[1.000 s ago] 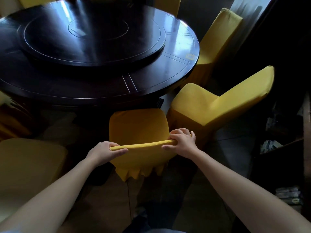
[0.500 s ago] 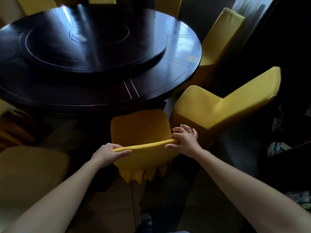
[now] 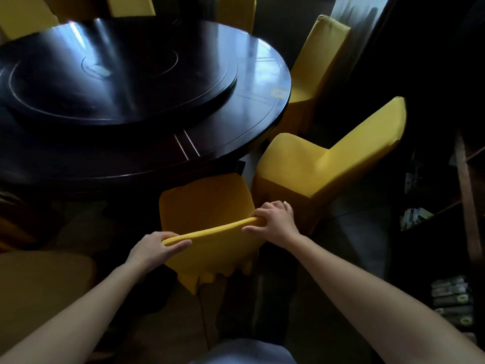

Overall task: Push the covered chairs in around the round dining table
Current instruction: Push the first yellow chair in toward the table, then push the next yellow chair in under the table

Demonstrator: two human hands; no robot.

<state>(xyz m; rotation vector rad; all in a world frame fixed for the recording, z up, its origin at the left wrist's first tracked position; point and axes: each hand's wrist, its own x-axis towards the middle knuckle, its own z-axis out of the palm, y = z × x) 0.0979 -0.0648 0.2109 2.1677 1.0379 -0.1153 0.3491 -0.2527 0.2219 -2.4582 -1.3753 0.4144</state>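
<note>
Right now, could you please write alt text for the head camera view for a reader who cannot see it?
A person's left hand and right hand grip the top of a yellow-covered chair whose seat front meets the edge of a dark round table. Another covered chair to the right stands angled and not pushed in.

Yellow-covered chair [image 3: 207, 206] stands upright, seat front tucked just under the dark round dining table [image 3: 157, 143] rim.

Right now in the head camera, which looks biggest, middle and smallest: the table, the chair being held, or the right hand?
1. table
2. held chair, though it sits nearer the camera, so it looks bigger than it would farther off
3. right hand
</note>
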